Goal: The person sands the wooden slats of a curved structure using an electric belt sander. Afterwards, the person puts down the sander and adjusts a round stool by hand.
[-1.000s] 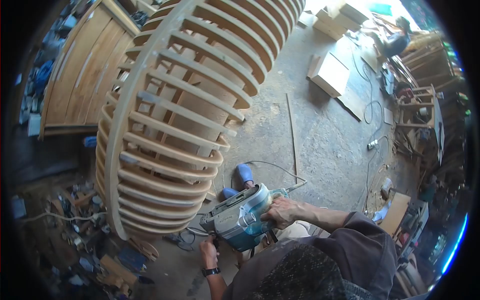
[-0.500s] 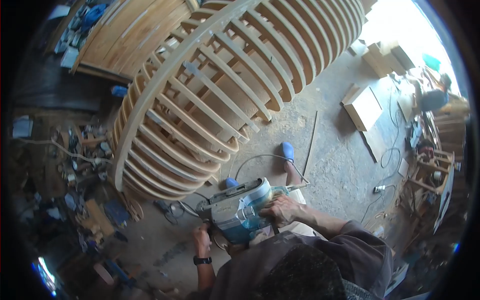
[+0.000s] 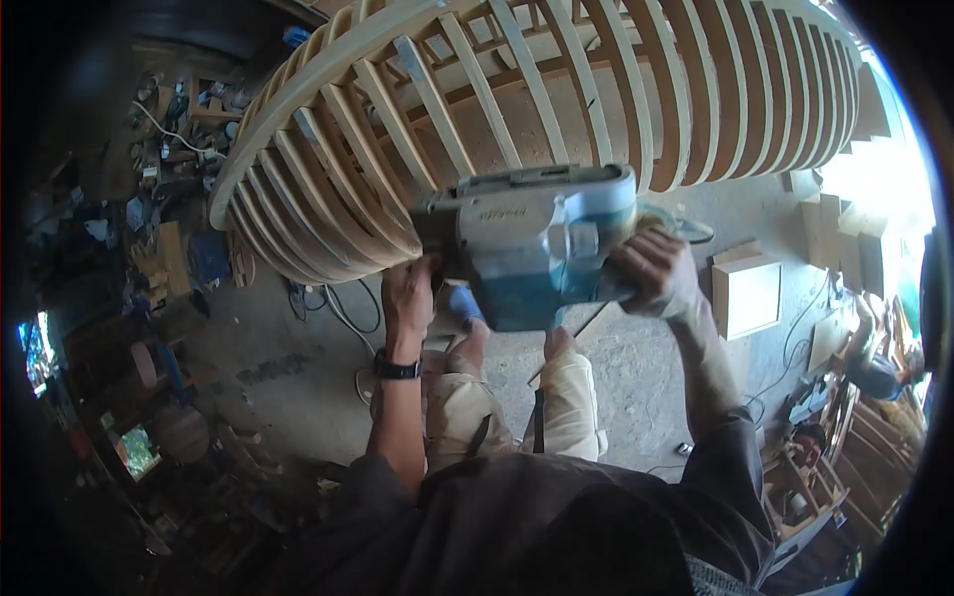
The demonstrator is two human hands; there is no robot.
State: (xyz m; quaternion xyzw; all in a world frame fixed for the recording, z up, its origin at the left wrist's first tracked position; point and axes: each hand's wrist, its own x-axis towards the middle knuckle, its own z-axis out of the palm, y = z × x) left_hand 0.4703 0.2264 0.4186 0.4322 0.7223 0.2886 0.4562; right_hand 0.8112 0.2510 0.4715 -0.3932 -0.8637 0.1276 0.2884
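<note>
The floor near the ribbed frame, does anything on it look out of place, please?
Yes: cables lie loosely looped near the frame, a possible trip hazard, and a dark smear marks the floor.

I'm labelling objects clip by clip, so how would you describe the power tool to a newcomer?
Find the big ribbed wooden frame curving across the top of the view. At its lower edge, near mid-picture, the power tool is held between the left hand and right hand. Its bulky grey-and-teal body sets it apart from the frame's bare wooden ribs.
</note>
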